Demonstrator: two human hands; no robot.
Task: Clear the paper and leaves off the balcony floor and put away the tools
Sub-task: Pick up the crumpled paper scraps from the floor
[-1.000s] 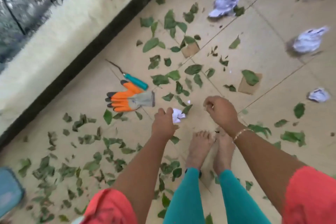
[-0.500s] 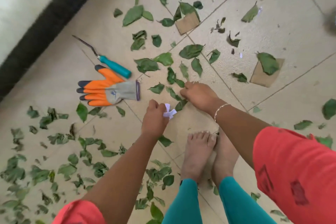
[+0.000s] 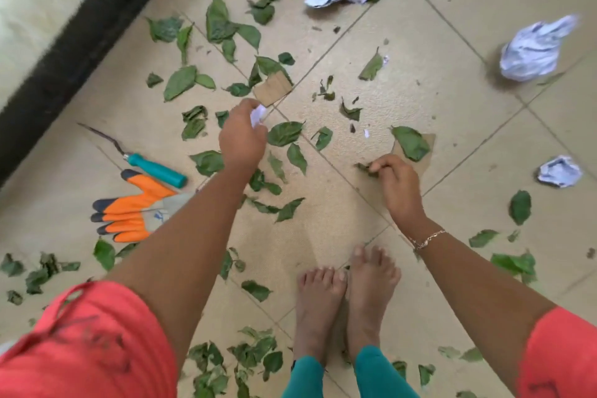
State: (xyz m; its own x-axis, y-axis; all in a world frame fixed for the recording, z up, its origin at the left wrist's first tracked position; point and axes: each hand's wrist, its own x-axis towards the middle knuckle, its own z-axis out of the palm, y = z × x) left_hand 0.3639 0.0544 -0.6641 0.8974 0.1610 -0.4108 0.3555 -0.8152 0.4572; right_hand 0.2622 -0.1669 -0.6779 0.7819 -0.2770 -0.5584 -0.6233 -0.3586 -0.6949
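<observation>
Gathering litter by hand, the person bends over the balcony floor (image 3: 452, 10). The left hand (image 3: 242, 139) is curled round a small white paper scrap (image 3: 258, 115), and the right hand (image 3: 397, 181) pinches a dark leaf fragment (image 3: 365, 168) down at the tile, just beside a cardboard piece (image 3: 426, 152) that carries a whole leaf (image 3: 410, 142). The fragment looks thin and crumpled, so it is probably best lifted straight up instead of dragged, then tucked into the left fist to free the right fingers. Sliding nearby leaves into a heap before grasping would likely save many single picks. Three crumpled paper balls (image 3: 536, 48) lie well apart on the far tiles and should be easy to grab whole. The teal-handled tool (image 3: 158, 170) and orange gloves (image 3: 129, 216) lie on the floor to the left, near the wall, not yet put away.
</observation>
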